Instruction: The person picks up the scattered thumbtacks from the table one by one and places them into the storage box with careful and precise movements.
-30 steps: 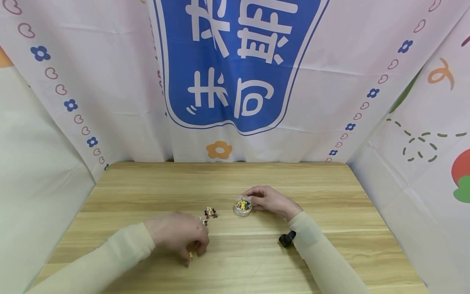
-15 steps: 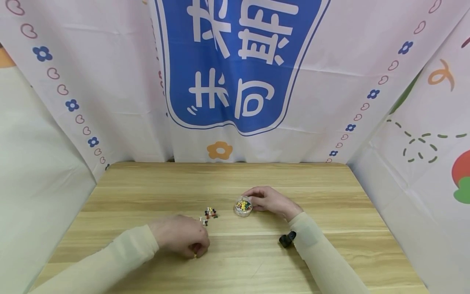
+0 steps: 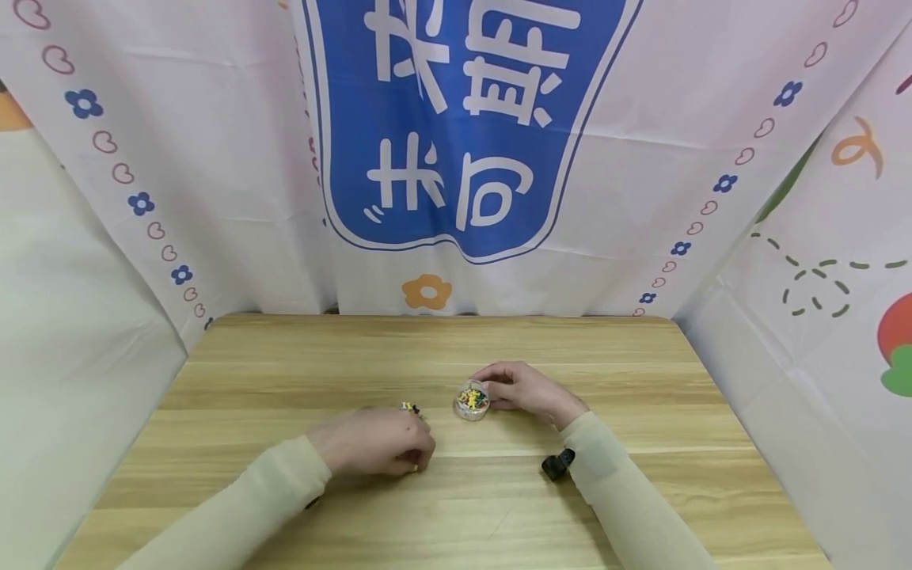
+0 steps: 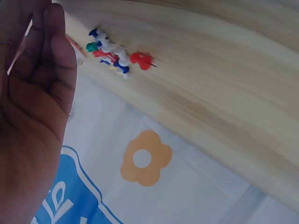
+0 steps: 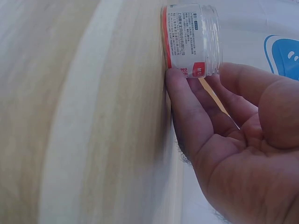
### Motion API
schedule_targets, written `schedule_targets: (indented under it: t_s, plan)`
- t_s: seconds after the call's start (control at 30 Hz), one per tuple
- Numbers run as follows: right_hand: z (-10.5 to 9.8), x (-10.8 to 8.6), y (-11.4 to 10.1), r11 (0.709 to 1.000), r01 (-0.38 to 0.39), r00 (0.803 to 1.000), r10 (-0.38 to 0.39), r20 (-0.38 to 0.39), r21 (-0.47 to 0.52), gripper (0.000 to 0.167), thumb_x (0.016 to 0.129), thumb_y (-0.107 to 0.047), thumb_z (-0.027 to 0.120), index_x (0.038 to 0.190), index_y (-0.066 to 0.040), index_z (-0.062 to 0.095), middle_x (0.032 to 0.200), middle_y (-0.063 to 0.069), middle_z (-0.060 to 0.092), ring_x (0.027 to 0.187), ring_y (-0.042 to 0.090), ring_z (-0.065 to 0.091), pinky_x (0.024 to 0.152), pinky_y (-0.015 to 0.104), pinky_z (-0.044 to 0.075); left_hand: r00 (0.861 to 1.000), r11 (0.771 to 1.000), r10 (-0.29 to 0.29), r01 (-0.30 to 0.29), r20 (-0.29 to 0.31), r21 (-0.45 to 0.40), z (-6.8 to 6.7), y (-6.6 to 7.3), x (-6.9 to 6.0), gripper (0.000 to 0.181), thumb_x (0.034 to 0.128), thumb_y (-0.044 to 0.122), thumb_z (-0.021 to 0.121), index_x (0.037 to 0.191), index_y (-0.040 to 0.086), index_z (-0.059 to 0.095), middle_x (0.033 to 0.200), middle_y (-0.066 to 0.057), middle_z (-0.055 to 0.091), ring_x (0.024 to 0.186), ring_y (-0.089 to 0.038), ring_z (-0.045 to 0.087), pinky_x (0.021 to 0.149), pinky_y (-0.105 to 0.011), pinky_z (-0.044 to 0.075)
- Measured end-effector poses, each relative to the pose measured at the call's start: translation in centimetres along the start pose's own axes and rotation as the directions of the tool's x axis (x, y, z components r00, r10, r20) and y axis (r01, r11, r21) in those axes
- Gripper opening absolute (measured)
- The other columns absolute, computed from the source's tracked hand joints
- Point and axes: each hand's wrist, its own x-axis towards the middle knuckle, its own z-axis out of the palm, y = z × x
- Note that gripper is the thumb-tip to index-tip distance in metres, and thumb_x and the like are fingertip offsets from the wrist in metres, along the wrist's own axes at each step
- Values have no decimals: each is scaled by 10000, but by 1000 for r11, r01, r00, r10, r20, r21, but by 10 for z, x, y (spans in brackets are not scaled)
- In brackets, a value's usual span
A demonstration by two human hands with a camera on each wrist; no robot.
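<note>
the left hand (image 3: pixel 378 443), pinching what looks like a yellow pin (image 3: pixel 416 469), has moved toward two o'clock, presumably bringing that pin nearer the clear jar (image 5: pixel 189 42); the jar stands on the table (image 3: pixel 598 356), gripped by the right hand (image 3: pixel 526 391) at its three o'clock.

a curtained booth, with white cloths (image 3: pixel 641 182) hanging behind and beside a wood-grain table (image 3: pixel 470 514).

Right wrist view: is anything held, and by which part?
The right hand holds the clear jar by its side, one digit near the base and another at the threaded neck.
</note>
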Motion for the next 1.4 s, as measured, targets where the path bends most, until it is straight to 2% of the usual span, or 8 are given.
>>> schedule_targets:
  t_s: [0.2,0.4,0.57,0.87,0.93,1.03,1.23,1.4]
  plan:
    - [0,-1,-1,1000,8,1000,-8,2,-4,365,1211,-95,624,1553,3,708,1597,240,693,1399,283,754,1182,398,650,993,999,-3,-1,-122,-33,1,-2,14,209,1036,45,845,962,230,783,914,136,698,834,37,573,801,-180,562]
    - [0,-1,-2,1000,7,1000,-7,2,-13,370,1218,-110,620,1561,2,702,1607,246,691,1422,301,746,1191,404,644,970,998,-61,52,-237,-44,-1,-3,27,136,1019,59,866,1034,187,821,976,83,775,889,-12,662,838,-219,620]
    - [0,0,-2,1000,-6,1000,6,-2,-11,372,1218,-110,622,1569,-18,703,1621,235,685,1425,299,746,1190,396,643,943,991,-129,115,-307,-64,-4,-1,35,108,1044,81,870,1104,169,846,1039,59,817,959,-76,730,892,-292,664]
    - [-1,-1,-2,1000,0,1000,0,2,-20,382,1224,-132,622,1582,-18,694,1648,233,672,1442,313,742,1197,402,641,879,978,-183,208,-440,9,-6,7,57,108,1097,136,847,1200,167,835,1098,35,813,1055,-171,773,964,-422,681]
    - [-1,0,-1,1000,-3,1000,3,3,-27,389,1224,-132,623,1591,-21,689,1670,234,656,1458,319,735,1198,403,640,867,974,-200,227,-456,4,-6,8,61,140,1100,127,843,1236,159,840,1103,35,811,1077,-184,774,985,-436,679]
    - [-1,0,-2,999,-4,1000,4,3,-37,396,1224,-133,626,1598,-15,680,1692,244,634,1475,334,727,1197,407,641,857,969,-220,246,-466,-5,-6,8,65,162,1101,121,841,1258,159,842,1130,33,818,1112,-190,777,1021,-441,678]
    - [0,1,-3,999,-13,1000,13,3,-32,397,1226,-138,625,1601,-16,677,1697,247,628,1488,348,718,1203,410,637,862,969,-235,244,-450,-39,-6,4,67,187,1093,114,848,1274,161,840,1190,7,827,1160,-220,791,1046,-430,685]
    - [1,0,-1,1000,8,1000,-8,5,-30,373,1225,-115,609,1571,-10,701,1652,241,664,1447,296,736,1188,399,645,850,950,-309,294,-427,-101,-13,-4,60,184,1071,127,877,1248,157,836,1221,-3,825,1172,-244,788,1066,-445,678]
